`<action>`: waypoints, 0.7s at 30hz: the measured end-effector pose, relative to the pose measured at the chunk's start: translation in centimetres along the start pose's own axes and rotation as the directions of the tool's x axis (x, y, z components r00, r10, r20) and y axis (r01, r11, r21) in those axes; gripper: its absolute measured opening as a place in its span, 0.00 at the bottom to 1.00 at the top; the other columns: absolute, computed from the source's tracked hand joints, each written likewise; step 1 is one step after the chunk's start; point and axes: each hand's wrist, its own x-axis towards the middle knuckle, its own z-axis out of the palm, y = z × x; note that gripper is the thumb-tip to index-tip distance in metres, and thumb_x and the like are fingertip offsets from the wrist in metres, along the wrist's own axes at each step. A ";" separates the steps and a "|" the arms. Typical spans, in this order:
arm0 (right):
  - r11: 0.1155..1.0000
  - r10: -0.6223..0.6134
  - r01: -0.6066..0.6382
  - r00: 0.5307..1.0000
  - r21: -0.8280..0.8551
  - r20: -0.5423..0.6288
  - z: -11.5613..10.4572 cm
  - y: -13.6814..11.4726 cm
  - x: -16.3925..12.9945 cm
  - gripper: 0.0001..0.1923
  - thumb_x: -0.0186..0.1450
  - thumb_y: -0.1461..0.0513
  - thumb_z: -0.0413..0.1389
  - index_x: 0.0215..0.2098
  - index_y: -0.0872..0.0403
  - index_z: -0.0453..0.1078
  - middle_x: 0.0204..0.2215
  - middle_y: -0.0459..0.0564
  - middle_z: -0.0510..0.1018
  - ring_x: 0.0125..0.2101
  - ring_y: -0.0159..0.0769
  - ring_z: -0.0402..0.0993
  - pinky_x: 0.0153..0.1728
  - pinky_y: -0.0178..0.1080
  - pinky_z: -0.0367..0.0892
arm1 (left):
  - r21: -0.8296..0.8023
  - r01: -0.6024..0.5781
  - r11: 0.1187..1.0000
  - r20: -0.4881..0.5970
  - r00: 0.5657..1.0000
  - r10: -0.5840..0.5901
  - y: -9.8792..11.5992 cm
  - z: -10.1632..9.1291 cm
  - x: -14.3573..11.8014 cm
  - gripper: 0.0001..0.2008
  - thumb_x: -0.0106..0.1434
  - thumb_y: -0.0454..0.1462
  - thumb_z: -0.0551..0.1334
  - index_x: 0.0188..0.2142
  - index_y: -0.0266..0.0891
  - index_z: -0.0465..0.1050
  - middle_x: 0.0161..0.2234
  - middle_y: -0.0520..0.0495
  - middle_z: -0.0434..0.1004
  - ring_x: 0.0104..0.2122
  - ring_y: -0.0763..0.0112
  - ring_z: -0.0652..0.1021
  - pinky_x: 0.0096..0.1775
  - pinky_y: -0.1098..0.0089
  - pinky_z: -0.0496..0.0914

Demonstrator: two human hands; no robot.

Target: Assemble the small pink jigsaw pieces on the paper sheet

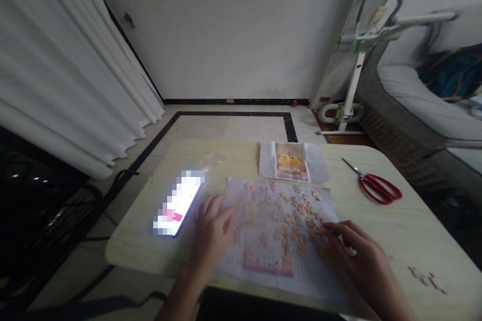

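Observation:
Many loose jigsaw puzzle pieces [276, 216] in pink, orange and yellow lie spread on a white paper sheet [241, 241]. Near the sheet's lower edge, several joined pieces form a pink corner section [263, 267]. My left hand [213, 225] rests over the sheet's left side, its fingers apart and nothing visible in them. At the right edge of the pieces, my right hand [357, 251] has thumb and index finger pinched together beside orange pieces; blur hides what is between the fingertips.
A lit phone [178, 205] lies left of my left hand, with clear plastic film [213, 160] behind it. Beyond the sheet is a paper with a printed yellow picture [289, 161]. Red-handled scissors [376, 185] lie right; several small dark pieces [427, 278] lie near the right edge.

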 end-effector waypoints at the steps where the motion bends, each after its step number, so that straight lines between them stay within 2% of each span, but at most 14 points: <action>1: 1.000 0.000 0.000 1.000 0.008 -0.001 0.0 -0.1 0.0 0.10 0.66 0.56 0.54 0.37 0.51 0.76 0.32 0.50 0.78 0.26 0.34 0.75 0.24 0.33 0.70 | -0.001 -0.002 1.000 -0.006 1.000 0.002 0.0 0.0 -0.1 0.15 0.60 0.28 0.61 0.41 0.48 0.79 0.49 0.45 0.74 0.52 0.54 0.72 0.51 0.50 0.70; 8: 0.999 -0.005 0.006 1.000 0.040 -0.013 0.0 -0.5 -0.1 0.10 0.67 0.58 0.53 0.38 0.52 0.75 0.31 0.51 0.77 0.27 0.35 0.75 0.25 0.34 0.71 | -0.006 0.002 1.000 -0.021 1.000 -0.002 -0.6 1.1 -0.3 0.09 0.61 0.32 0.61 0.37 0.45 0.78 0.48 0.43 0.74 0.52 0.52 0.72 0.50 0.47 0.69; 13: 1.000 -0.016 0.016 1.000 0.023 -0.028 -0.1 -0.4 -0.5 0.10 0.67 0.58 0.53 0.37 0.52 0.75 0.30 0.51 0.77 0.26 0.35 0.73 0.25 0.35 0.71 | 0.006 0.011 1.000 -0.003 1.000 -0.011 -0.5 0.8 -0.1 0.04 0.60 0.33 0.62 0.32 0.42 0.76 0.48 0.43 0.74 0.52 0.52 0.71 0.51 0.48 0.69; 21: 0.999 -0.039 0.040 0.999 0.035 -0.023 0.2 -0.7 -0.4 0.10 0.66 0.57 0.54 0.36 0.51 0.75 0.30 0.50 0.77 0.25 0.35 0.73 0.22 0.34 0.71 | 0.006 0.032 0.999 0.029 0.999 -0.033 0.2 -0.1 0.2 0.07 0.63 0.35 0.61 0.40 0.43 0.76 0.49 0.44 0.74 0.53 0.52 0.71 0.51 0.48 0.69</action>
